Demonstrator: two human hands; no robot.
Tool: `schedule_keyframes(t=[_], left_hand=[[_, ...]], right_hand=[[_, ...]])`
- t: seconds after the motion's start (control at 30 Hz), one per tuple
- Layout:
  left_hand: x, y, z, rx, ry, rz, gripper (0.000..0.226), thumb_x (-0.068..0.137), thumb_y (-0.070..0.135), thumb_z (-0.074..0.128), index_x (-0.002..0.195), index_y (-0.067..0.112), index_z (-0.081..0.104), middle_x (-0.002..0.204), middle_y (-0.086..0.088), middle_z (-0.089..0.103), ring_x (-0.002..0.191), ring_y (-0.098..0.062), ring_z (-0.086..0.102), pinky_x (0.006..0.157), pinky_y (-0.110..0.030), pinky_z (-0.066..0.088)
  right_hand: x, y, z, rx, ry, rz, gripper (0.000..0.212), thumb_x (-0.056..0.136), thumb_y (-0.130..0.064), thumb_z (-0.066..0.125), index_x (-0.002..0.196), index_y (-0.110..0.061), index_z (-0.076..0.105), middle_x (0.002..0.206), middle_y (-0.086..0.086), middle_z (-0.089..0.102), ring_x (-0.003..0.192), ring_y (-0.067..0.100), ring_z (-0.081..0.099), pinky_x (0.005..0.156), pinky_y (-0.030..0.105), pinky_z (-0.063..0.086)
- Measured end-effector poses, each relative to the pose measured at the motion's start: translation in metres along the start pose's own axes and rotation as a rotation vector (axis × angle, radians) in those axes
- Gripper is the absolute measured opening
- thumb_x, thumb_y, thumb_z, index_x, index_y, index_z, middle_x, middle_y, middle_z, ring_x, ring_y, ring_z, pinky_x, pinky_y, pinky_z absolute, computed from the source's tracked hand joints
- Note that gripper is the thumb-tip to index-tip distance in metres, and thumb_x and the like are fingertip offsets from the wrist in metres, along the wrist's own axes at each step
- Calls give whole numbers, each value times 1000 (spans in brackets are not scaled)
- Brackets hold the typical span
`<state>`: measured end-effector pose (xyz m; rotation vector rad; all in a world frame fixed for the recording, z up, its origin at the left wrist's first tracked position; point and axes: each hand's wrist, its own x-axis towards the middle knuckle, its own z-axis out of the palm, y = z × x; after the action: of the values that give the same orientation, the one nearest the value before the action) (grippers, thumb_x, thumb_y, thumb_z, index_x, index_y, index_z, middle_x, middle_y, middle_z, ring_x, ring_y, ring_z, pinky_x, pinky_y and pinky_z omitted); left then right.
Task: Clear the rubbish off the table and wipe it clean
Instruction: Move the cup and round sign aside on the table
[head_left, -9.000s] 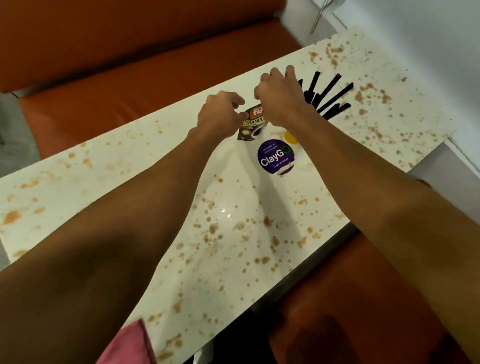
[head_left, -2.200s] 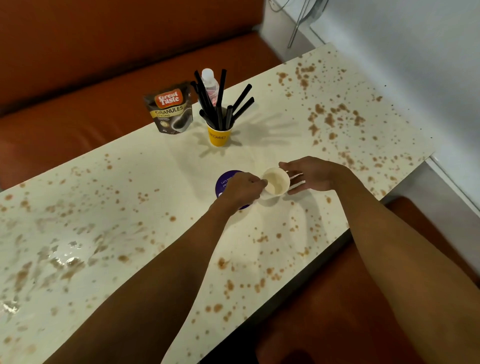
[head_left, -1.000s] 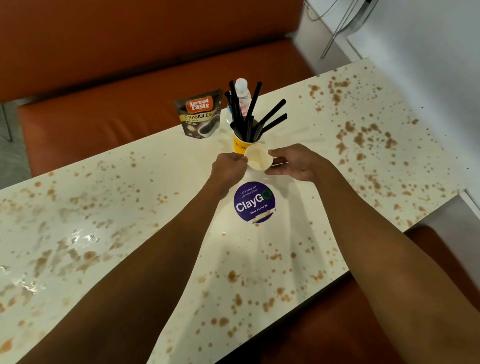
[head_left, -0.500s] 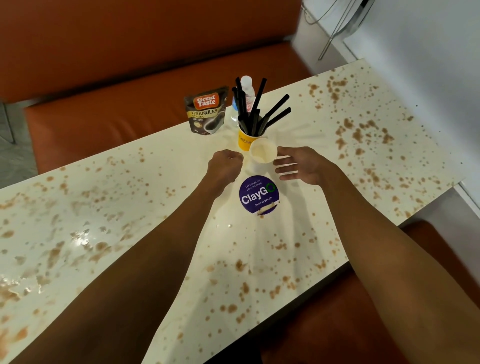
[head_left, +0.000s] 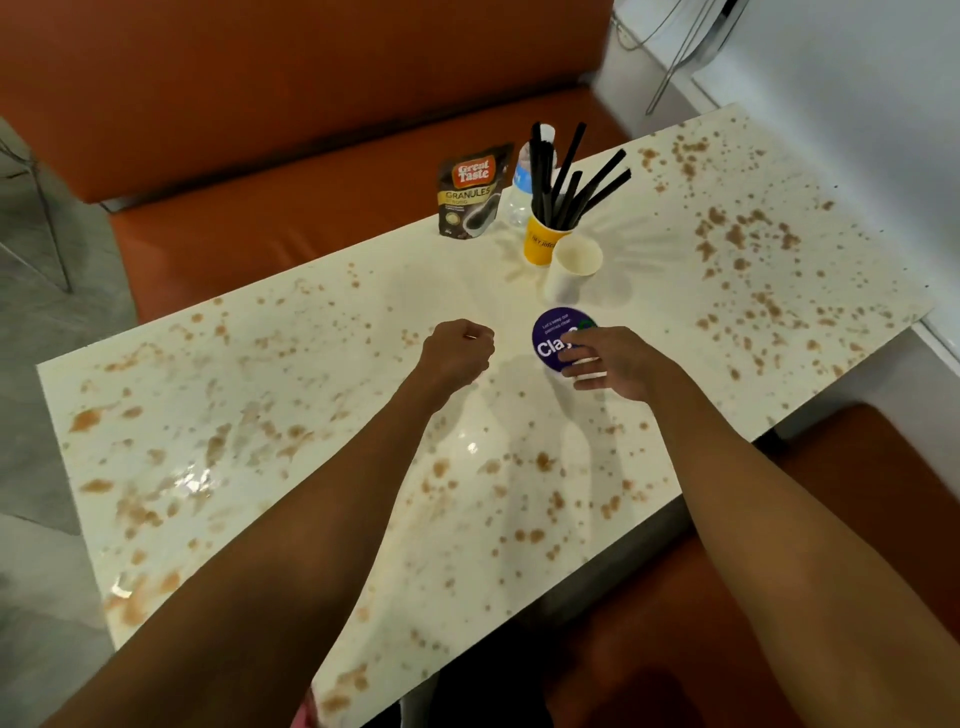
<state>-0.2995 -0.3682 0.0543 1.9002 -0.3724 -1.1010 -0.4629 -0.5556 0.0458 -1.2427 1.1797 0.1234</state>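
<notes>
Your left hand (head_left: 457, 353) is balled into a tight fist over the middle of the table (head_left: 332, 374), knuckles up, and nothing shows inside it. Your right hand (head_left: 618, 364) is relaxed, fingers straight, and the fingertips (head_left: 576, 343) lie across the near right part of the round purple sticker (head_left: 550, 332), hiding the end of its white lettering. I can't tell whether they press on it or hang just above.

Look just past the sticker: the white cup (head_left: 571, 267) stands upright, mouth open to you, with a pale tan inside. Right at its far left side is the yellow cup (head_left: 543, 241), so close I can't tell if they touch. It is packed with black straws (head_left: 571, 176) that fan out to the right. Behind those, a clear bottle (head_left: 518, 195) with a blue label is half hidden, and left of it the dark pouch (head_left: 470, 192) stands at the far edge.

Brown spots (head_left: 737, 234) cover the tabletop. They are thick at the right end and in smeared patches along your left, where the surface shines wet, and thinner around the cups. The orange bench (head_left: 260, 208) runs along the far side.
</notes>
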Motion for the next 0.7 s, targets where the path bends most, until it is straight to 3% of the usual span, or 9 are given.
schedule_keyframes(t=[0.2,0.37,0.47,0.57,0.7], left_hand=[[-52,-59,-50,90,-14,31,21,101,26,58,116,20,70,114,2,74,107,-20,71,84,-31,55],[-90,-100,-85,168,-38,74,21,102,27,60,117,17,70,110,5,72,104,-17,70,88,-31,57],[-111,-118,-99,216,-39,93,22,103,26,59,121,18,70,115,7,70,102,-12,68,88,-28,54],[-127,-135,-107,293,-28,117,25,103,26,58,123,18,70,108,9,69,96,-8,66,87,-26,53],[-141,-160,-113,400,14,200,29,101,24,61,127,17,72,118,6,72,111,-13,66,98,-24,49]], right_hand=[[-45,35,75,-14,-6,-81,33,102,-24,68,129,-7,68,121,15,71,93,28,70,80,39,57],[-80,66,137,-94,37,-169,11,101,-17,65,109,-17,72,112,9,73,92,24,67,77,34,54],[-99,84,169,-140,80,-184,14,97,-18,69,109,-18,74,113,5,75,89,18,67,73,30,53],[-114,105,196,-178,133,-212,19,96,-25,71,115,-23,73,113,0,73,99,16,67,82,30,51],[-131,128,224,-218,170,-267,26,97,-25,68,123,-23,72,108,-13,69,106,9,66,96,27,52]])
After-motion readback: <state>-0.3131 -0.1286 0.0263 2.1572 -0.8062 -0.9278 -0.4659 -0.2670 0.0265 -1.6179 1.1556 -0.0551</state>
